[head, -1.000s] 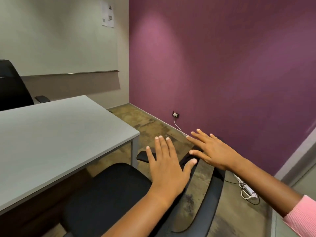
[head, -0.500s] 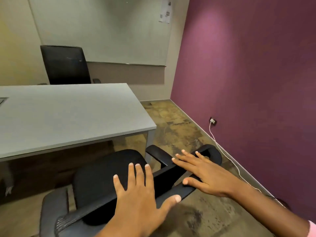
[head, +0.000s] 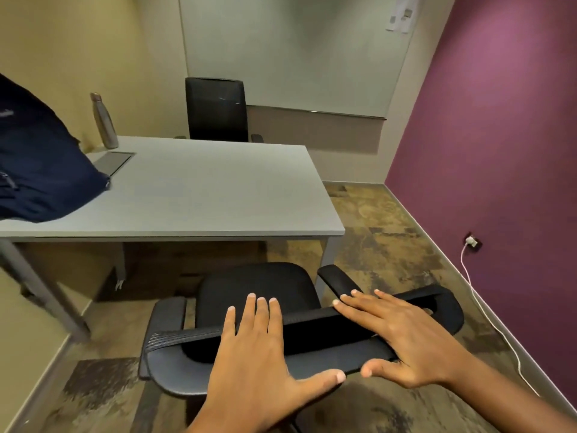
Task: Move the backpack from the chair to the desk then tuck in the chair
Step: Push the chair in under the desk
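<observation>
A dark blue backpack (head: 40, 170) lies on the left part of the grey desk (head: 199, 195), partly cut off by the frame edge. In front of the desk stands a black office chair (head: 259, 289), its seat facing the desk and just short of the desk's front edge. My left hand (head: 259, 357) is spread flat over the top of the chair's backrest (head: 315, 348). Beside it, my right hand (head: 402, 335) rests on the right part of the same backrest, fingers apart. Neither hand curls around anything.
A metal bottle (head: 104, 125) stands at the desk's far left beside a flat grey cable hatch (head: 112, 160). A second black chair (head: 217, 109) sits behind the desk. A white cable (head: 487, 310) runs from a socket along the purple wall at right.
The view has swung left, bringing the backpack, the bottle and the far chair into sight. The chair now faces the desk more squarely, with both hands still flat on its backrest.
</observation>
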Available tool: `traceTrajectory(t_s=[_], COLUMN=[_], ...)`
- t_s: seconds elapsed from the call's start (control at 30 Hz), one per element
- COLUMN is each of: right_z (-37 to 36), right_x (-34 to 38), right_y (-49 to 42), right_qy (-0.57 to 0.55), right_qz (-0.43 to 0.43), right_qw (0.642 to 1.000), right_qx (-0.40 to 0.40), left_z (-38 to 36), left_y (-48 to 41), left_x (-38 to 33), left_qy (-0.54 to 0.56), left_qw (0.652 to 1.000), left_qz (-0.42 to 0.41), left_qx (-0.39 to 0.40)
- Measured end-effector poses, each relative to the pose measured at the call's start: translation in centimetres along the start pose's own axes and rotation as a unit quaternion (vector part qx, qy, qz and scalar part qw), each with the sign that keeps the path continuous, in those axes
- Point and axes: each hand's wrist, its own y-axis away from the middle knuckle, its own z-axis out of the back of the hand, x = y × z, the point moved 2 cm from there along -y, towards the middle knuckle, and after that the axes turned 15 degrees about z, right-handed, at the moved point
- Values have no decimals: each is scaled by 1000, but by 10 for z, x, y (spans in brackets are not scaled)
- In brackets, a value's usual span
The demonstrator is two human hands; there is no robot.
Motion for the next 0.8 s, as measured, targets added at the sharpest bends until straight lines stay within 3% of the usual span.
traceTrajectory(t_s=[0.3,0.8], right_z=[4,-2], right_x=[6,18], right_y=[-16,-72], right_qy=[74,135], right_qz=[-4,-25], right_qw=[996,988], right_qx=[-57,-77], left_z=[7,28], left_y=[-16,-45], left_x=[14,64], left_qy=[-11,0], left_qw=[999,999], left_qz=[4,15], left_qx=[33,34])
